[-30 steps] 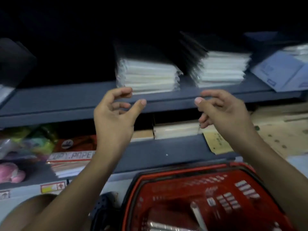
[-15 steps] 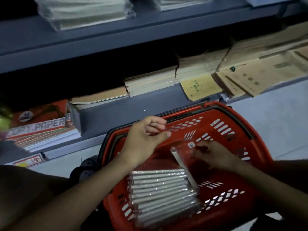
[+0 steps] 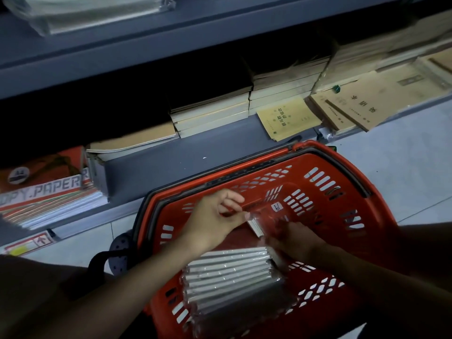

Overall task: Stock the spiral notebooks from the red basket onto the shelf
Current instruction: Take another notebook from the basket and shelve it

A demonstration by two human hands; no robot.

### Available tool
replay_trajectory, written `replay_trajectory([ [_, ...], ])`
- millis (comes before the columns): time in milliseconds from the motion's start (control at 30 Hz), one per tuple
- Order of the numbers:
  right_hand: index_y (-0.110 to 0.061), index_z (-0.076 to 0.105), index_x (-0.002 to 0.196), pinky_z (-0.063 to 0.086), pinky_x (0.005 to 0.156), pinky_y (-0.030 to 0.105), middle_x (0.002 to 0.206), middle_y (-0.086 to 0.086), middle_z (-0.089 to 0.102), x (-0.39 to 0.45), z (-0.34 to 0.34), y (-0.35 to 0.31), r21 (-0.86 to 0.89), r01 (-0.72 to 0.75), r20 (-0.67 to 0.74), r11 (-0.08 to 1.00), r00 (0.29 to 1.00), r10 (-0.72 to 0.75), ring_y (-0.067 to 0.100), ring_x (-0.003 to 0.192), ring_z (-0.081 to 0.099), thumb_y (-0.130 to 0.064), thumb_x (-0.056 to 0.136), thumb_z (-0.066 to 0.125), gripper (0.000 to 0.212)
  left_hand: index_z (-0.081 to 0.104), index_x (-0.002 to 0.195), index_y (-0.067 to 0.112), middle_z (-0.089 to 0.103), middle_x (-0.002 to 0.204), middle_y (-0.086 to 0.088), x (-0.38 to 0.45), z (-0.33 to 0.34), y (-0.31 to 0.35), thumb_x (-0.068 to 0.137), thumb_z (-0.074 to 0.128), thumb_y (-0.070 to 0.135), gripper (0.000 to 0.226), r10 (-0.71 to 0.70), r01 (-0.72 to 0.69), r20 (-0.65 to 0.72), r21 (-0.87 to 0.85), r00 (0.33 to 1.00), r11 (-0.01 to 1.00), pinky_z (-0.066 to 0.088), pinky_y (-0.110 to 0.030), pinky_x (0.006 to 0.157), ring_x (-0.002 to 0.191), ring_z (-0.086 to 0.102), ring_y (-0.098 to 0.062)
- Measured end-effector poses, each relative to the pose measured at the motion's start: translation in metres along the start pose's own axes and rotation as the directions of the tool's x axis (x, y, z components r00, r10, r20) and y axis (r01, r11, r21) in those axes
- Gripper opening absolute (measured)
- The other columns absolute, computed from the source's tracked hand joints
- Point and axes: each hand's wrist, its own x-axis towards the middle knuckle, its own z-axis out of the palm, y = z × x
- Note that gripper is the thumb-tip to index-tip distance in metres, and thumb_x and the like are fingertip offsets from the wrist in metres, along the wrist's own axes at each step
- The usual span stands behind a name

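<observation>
Both hands (image 3: 254,226) now lower in red basket (image 3: 342,182), clamped on upright plastic-wrapped notebook (image 3: 256,227) beside shiny pack (image 3: 232,277).

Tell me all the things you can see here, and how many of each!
red basket: one, red with dark handles, on the floor in front of the shelves.
wrapped notebooks: a row standing on edge, too many to count, silvery edges in clear wrap, in the basket's near left part.
lifted notebook: one, pale edge, clear wrap, tilted up above the row.
tag: one, white, on the lifted notebook's wrap.
copy paper: one stack, red and white, low shelf at left.
tan booklets: several piles, middle shelf.
white packs: at least one stack, top shelf.
left hand: one, pinching the lifted notebook's top end.
right hand: one, gripping its lower part.
</observation>
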Motion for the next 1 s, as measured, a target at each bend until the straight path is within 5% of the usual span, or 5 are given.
replay_trajectory([
  [200,-0.017,0.023,0.150,0.050,0.094,0.034,0.131,0.007,0.060,0.006,0.010,-0.003,-0.233,-0.025,-0.159,0.972,0.987,-0.013,0.026,0.110,0.066,-0.024,0.098,0.057,0.062,0.051,0.130,0.038,0.064,0.092,0.019,-0.002,-0.001,-0.007,0.087,0.075,0.030,0.049,0.038,-0.049,0.055,0.218,0.998,0.975,0.046,-0.018,0.075,0.084,0.060,0.002],
  [500,-0.010,0.070,0.111,0.051,0.066,0.022,0.101,0.010,0.075,-0.003,-0.065,0.028,0.077,-0.262,-0.060,0.962,0.962,0.267,0.021,0.087,0.072,-0.023,0.094,0.067,0.022,0.051,0.130,0.040,0.068,0.097,0.022,-0.015,-0.012,-0.002,0.090,0.070,0.036,0.045,0.024,-0.046,0.088,0.251,0.996,0.967,0.048,-0.026,0.084,0.089,0.059,0.001],
  [667,-0.011,0.067,0.121,0.046,0.106,0.045,0.115,0.007,0.075,-0.084,-0.161,-0.005,0.431,-0.200,0.020,0.880,0.977,0.212,0.028,0.108,0.069,-0.019,0.092,0.065,0.030,0.063,0.113,0.033,0.075,0.094,0.007,-0.027,-0.019,0.010,0.092,0.069,0.026,0.022,-0.008,0.005,0.121,0.029,0.993,1.000,0.060,-0.041,0.083,0.083,0.072,-0.018],
  [867,-0.005,0.063,0.122,0.062,0.069,0.036,0.109,0.018,0.075,-0.155,-0.196,-0.034,0.678,-0.010,-0.117,0.735,0.986,0.122,0.033,0.096,0.075,-0.022,0.081,0.067,0.045,0.068,0.110,0.012,0.076,0.094,-0.014,-0.052,-0.025,0.060,0.097,0.062,0.016,0.015,0.009,0.031,0.174,-0.227,0.985,0.973,0.063,-0.037,0.076,0.079,0.074,-0.025],
  [1000,-0.007,0.067,0.115,0.058,0.071,0.043,0.098,0.019,0.076,-0.180,-0.193,-0.067,0.620,0.108,-0.289,0.777,0.952,0.098,0.036,0.087,0.075,-0.034,0.081,0.075,0.044,0.068,0.114,0.007,0.077,0.098,-0.015,-0.071,-0.034,0.096,0.099,0.056,0.026,0.027,0.025,0.040,0.171,-0.370,0.985,0.928,0.063,-0.040,0.079,0.087,0.076,-0.031],
])
